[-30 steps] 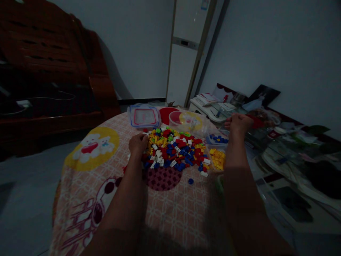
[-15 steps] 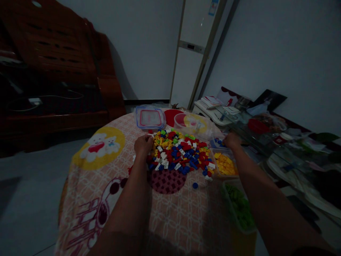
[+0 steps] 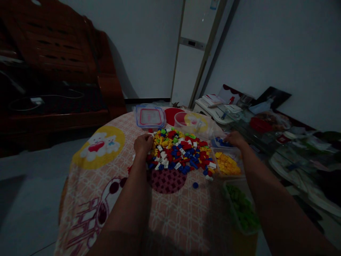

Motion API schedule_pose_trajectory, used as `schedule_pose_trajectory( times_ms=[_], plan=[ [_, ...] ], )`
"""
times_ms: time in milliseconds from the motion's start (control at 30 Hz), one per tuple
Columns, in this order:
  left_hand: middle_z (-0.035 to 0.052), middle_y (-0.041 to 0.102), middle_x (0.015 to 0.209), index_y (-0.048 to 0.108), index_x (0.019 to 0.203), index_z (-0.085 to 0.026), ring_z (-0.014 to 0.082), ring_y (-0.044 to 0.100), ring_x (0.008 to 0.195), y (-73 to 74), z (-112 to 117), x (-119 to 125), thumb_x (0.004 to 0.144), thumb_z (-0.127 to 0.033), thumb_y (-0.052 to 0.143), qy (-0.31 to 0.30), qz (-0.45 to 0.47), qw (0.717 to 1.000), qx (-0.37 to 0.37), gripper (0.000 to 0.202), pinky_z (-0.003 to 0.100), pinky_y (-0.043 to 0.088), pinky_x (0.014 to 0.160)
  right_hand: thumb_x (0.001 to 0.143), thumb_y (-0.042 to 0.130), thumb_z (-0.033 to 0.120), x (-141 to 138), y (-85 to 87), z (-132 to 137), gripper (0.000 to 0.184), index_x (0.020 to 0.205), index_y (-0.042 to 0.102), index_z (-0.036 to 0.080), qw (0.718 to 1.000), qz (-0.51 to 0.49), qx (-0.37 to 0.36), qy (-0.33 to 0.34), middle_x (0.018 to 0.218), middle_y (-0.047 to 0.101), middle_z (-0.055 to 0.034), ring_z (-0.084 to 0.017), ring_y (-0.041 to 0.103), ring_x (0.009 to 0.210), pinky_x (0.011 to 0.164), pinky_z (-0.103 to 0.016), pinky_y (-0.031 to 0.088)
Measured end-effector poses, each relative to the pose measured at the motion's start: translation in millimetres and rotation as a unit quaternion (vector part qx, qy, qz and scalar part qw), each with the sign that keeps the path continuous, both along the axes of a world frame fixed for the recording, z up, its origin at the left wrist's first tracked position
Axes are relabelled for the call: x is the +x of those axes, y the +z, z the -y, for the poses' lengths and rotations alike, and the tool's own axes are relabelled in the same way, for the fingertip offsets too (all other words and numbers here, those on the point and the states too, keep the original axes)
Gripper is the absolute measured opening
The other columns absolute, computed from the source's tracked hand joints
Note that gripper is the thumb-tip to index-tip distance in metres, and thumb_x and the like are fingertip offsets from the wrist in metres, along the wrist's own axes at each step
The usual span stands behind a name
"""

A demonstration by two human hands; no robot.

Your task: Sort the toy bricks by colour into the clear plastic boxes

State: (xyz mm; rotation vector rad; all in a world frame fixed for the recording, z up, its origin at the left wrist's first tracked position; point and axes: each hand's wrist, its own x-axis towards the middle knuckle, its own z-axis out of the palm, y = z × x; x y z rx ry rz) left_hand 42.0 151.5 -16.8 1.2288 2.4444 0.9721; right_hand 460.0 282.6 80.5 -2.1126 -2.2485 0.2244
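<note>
A heap of small building bricks in red, blue, yellow, white and green lies on the table. At its left edge is my left hand, with its fingers curled in against the bricks; whatever they hold is hidden. My right hand is over the right edge of a clear container of blue bricks, its fingers loosely stretched to the left and nothing visible in them. Nearer to me stand a container of yellow bricks and a container of green bricks. One round blue piece lies apart from the heap.
Behind the heap are a blue-rimmed lidded box and a clear round tub. The round table wears a patterned cloth. To the right, a cluttered glass table stands close by. A wooden bench is at the left.
My right hand has shifted slightly right, away from the middle of the blue bricks' container. My left hand stays at the heap's edge. The view has turned slightly.
</note>
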Motion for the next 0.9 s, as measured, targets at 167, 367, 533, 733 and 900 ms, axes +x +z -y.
schedule_pose_trajectory(
  times_ms=[167, 367, 533, 733, 900],
  plan=[
    [0.0089, 0.077, 0.110, 0.078, 0.113, -0.022, 0.0254, 0.069, 0.099, 2.9, 1, 2, 0.086, -0.037, 0.051, 0.002, 0.006, 1.000, -0.005, 0.041, 0.030, 0.049, 0.080, 0.078, 0.073, 0.034, 12, 30.8, 30, 0.024, 0.067, 0.064, 0.014, 0.984, -0.076, -0.160, 0.021, 0.045, 0.052, 0.0044, -0.006, 0.038, 0.036, 0.040, -0.020, 0.029],
    [0.0092, 0.077, 0.110, 0.078, 0.112, -0.021, 0.0267, 0.069, 0.100, 3.1, 0, 3, 0.086, -0.038, 0.051, 0.002, 0.001, 1.000, -0.007, 0.041, 0.031, 0.048, 0.080, 0.083, 0.066, 0.030, -15, 66.4, 69, 0.018, 0.074, 0.068, 0.014, 0.986, -0.098, -0.127, 0.047, 0.051, 0.060, 0.0002, -0.009, 0.050, 0.041, 0.041, -0.019, 0.033],
    [0.0094, 0.077, 0.108, 0.079, 0.111, -0.021, 0.0269, 0.068, 0.099, 1.3, -1, 2, 0.086, -0.039, 0.051, 0.005, -0.003, 1.000, 0.001, 0.042, 0.031, 0.048, 0.078, 0.086, 0.060, 0.025, -63, 73.9, 99, 0.018, 0.083, 0.073, 0.013, 0.970, -0.224, 0.005, 0.092, 0.056, 0.063, 0.0003, -0.010, 0.055, 0.046, 0.046, -0.019, 0.040],
    [0.0089, 0.077, 0.108, 0.079, 0.110, -0.021, 0.0250, 0.068, 0.099, 2.2, 1, 2, 0.086, -0.037, 0.051, -0.001, -0.012, 1.000, -0.001, 0.040, 0.029, 0.048, 0.078, 0.083, 0.063, 0.021, -110, 28.9, 114, 0.015, 0.084, 0.076, 0.016, 0.970, -0.223, -0.012, 0.100, 0.060, 0.066, 0.0006, -0.012, 0.060, 0.055, 0.056, -0.020, 0.044],
    [0.0092, 0.077, 0.110, 0.078, 0.113, -0.020, 0.0252, 0.069, 0.098, 0.7, 0, 1, 0.087, -0.038, 0.050, -0.001, -0.003, 1.000, -0.004, 0.042, 0.030, 0.047, 0.079, 0.080, 0.063, 0.012, -124, -3.2, 107, 0.013, 0.077, 0.076, 0.016, 0.991, -0.078, -0.042, 0.102, 0.070, 0.072, -0.0047, -0.015, 0.066, 0.069, 0.064, -0.022, 0.044]
  ],
)
